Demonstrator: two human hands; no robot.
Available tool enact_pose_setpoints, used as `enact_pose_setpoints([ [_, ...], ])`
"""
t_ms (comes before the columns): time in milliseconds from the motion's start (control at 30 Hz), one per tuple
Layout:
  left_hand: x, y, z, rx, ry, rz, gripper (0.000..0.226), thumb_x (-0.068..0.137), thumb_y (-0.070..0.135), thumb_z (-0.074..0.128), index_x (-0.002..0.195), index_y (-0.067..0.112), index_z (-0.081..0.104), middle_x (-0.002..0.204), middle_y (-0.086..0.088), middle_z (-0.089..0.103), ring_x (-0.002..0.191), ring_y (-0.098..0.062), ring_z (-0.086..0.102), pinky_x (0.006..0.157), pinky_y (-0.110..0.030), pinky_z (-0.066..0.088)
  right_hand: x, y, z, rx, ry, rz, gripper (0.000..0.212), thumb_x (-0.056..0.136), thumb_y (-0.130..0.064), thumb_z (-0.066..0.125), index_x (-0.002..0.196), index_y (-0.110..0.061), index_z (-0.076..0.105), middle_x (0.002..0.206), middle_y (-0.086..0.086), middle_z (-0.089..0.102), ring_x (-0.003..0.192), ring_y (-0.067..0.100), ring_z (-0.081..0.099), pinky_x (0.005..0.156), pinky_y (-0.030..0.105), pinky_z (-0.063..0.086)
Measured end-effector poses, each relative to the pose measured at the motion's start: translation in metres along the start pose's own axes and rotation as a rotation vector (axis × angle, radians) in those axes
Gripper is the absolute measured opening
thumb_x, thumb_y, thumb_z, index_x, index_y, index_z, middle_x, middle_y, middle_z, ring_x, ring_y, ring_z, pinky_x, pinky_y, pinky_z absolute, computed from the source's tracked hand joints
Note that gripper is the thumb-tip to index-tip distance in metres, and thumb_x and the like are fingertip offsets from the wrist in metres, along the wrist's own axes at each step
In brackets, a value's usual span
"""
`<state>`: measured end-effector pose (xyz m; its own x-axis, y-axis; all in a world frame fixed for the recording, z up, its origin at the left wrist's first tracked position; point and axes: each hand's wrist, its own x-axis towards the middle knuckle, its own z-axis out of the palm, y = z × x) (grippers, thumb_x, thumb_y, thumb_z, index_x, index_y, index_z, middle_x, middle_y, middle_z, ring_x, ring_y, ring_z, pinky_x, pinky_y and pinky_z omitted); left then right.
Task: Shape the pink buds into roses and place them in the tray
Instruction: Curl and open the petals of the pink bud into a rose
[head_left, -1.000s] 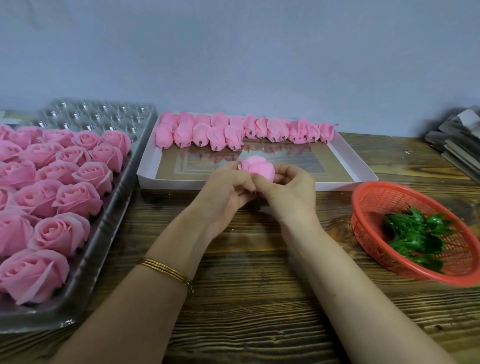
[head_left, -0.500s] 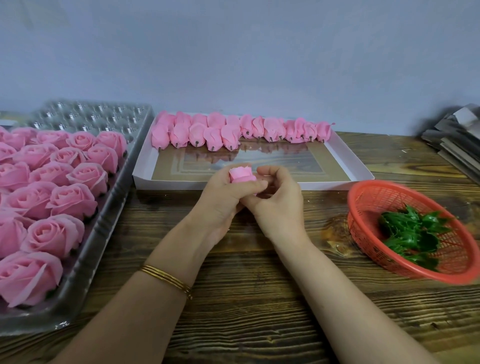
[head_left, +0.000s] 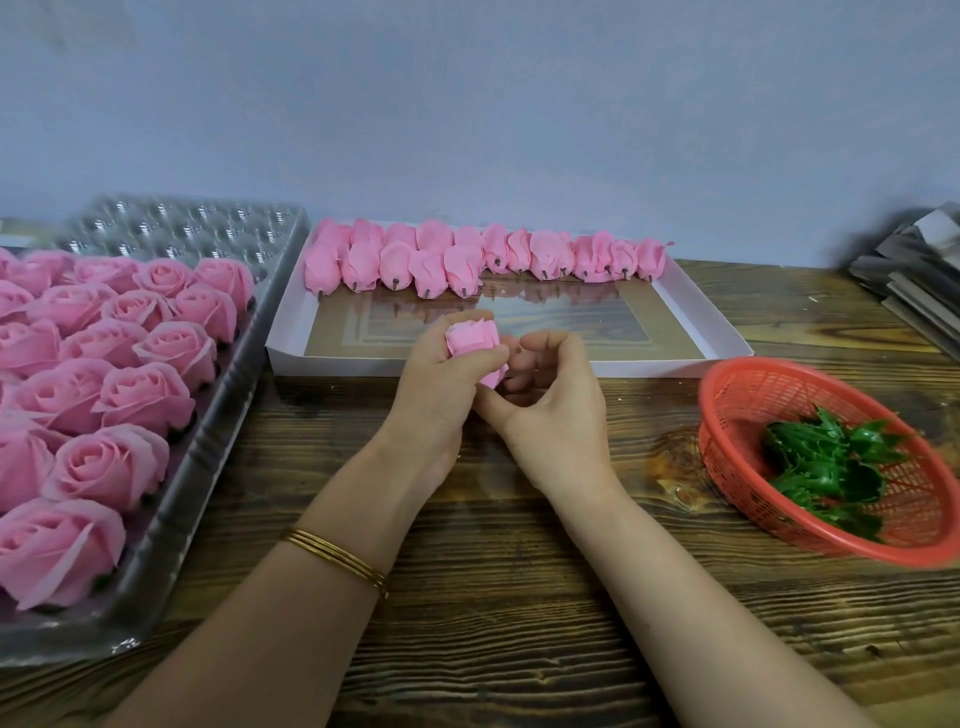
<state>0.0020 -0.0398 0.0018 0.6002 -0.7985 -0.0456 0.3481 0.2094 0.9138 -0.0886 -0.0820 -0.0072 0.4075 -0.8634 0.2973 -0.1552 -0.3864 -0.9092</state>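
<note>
Now | left hand (head_left: 441, 384) grips pink bud (head_left: 470, 338) | right hand (head_left: 556, 410) curled beside, contact unclear

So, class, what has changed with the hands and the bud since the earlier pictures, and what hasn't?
The bud has been turned and drawn into the left hand, whose fingers now wrap across it; the right hand stays curled at its base, grip unclear. The roses in the tray, the boxed buds and the red basket have not moved.
</note>
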Motion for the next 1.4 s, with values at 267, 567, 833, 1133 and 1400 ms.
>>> enact_pose_setpoints([
  [267,-0.004,0.003,0.003,-0.096,-0.062,-0.001,0.033,0.087,-0.012,0.055,0.113,0.009,0.058,0.091,-0.010,0.067,0.074,-0.010,0.066,0.074,-0.022,0.055,0.000,0.004,0.002,0.113,-0.025,0.037,0.058,0.068,-0.011,0.086,0.099,-0.035,0.042,0.093,-0.002,0.069,0.082,0.011,0.068,0.079,0.031,0.056],
  [567,0.000,0.000,-0.006,-0.033,-0.195,0.006,0.043,0.077,-0.008,0.070,0.112,0.013,0.056,0.083,-0.002,0.071,0.079,-0.015,0.066,0.081,-0.029,0.053,0.000,-0.002,-0.003,0.272,-0.057,0.124,0.057,0.068,0.001,0.081,0.103,-0.027,0.047,0.077,-0.002,0.065,0.066,0.003,0.061,0.067,0.017,0.050],
  [833,0.006,0.004,-0.015,-0.038,-0.220,-0.078,0.059,0.065,0.004,0.074,0.121,0.006,0.055,0.108,-0.021,0.069,0.093,-0.027,0.065,0.085,-0.041,0.051,0.000,-0.008,-0.006,0.416,-0.144,0.180,0.055,0.072,0.012,0.075,0.113,-0.013,0.046,0.071,-0.002,0.062,0.064,0.008,0.058,0.082,0.035,0.055],
  [1133,0.007,0.005,-0.022,0.017,-0.348,-0.068,0.019,0.084,0.009,0.067,0.102,0.011,0.070,0.098,-0.010,0.074,0.093,-0.020,0.070,0.092,-0.037,0.054,0.000,-0.009,-0.012,0.546,-0.204,0.219,0.051,0.072,0.004,0.079,0.116,-0.006,0.054,0.082,0.015,0.069,0.084,0.028,0.064,0.088,0.043,0.056],
  [1400,0.006,0.005,-0.021,0.054,-0.328,-0.079,0.015,0.085,0.013,0.068,0.099,0.013,0.069,0.096,-0.008,0.072,0.096,-0.019,0.068,0.099,-0.044,0.049,0.001,-0.008,-0.011,0.529,-0.192,0.234,0.046,0.074,0.000,0.079,0.113,-0.006,0.054,0.084,0.015,0.071,0.084,0.025,0.067,0.087,0.041,0.055],
])
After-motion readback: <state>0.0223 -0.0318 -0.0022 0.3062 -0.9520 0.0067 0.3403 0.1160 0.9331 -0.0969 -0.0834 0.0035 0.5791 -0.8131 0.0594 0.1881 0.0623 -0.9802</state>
